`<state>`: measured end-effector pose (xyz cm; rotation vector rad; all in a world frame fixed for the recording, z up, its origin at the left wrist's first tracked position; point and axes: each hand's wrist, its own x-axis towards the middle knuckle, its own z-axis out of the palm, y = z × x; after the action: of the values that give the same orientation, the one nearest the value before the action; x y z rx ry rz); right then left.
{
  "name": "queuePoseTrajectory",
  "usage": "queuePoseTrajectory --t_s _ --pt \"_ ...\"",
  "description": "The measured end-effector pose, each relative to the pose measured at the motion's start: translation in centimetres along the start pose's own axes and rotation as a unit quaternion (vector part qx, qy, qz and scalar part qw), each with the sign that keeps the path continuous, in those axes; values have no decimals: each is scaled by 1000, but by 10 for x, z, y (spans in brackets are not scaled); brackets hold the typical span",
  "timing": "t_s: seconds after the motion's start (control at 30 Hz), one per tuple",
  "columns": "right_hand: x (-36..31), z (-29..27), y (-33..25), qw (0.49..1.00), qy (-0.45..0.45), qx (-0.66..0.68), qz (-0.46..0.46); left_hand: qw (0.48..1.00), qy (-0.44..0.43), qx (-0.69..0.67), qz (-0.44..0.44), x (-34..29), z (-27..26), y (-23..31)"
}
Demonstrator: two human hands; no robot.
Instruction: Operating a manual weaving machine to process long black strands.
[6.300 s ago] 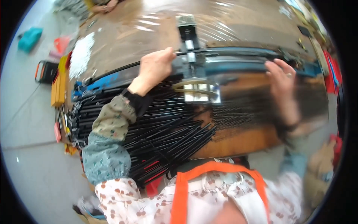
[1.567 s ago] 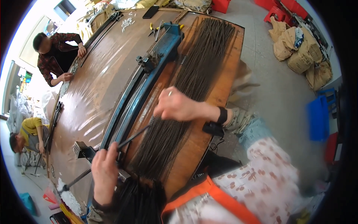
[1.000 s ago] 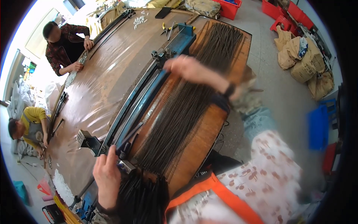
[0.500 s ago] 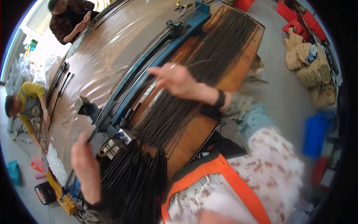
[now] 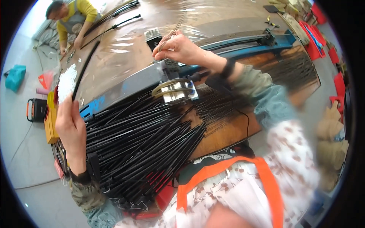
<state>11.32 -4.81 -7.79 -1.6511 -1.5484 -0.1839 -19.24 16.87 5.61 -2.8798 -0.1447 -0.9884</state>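
Note:
My left hand (image 5: pixel 71 129) is closed on the lower end of a black rod (image 5: pixel 85 70), which slants up and away to the right. In my right hand (image 5: pixel 181 49), fingers pinched, is a long thin coil spring (image 5: pixel 178 27) that rises past the top of the picture. That hand hovers above the blue bench machine (image 5: pixel 235 43), close to its metal clamp block (image 5: pixel 176 95). Below and between my arms lies a thick bundle of black rods (image 5: pixel 133 140). More dark springs (image 5: pixel 218 106) are laid out in rows to the right of the bundle.
A co-worker in yellow (image 5: pixel 85 13) works at the far left of the table. White small pieces (image 5: pixel 67 81) are heaped at the table's left edge, near a yellow box (image 5: pixel 50 123). Pliers (image 5: pixel 271 23) lie at the far right, with red bins (image 5: pixel 312 40) beyond.
The view has turned leftward. My right hand has moved from over the spring rows to the clamp end with a spring in it. My left hand, blurred before, now clearly shows the black rod.

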Motion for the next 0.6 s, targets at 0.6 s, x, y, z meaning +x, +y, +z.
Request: queuePoseTrajectory --t_s 0.6 --pt "-58 -55 49 938 12 -339 -76 991 -103 0 -89 -43 35 -47"
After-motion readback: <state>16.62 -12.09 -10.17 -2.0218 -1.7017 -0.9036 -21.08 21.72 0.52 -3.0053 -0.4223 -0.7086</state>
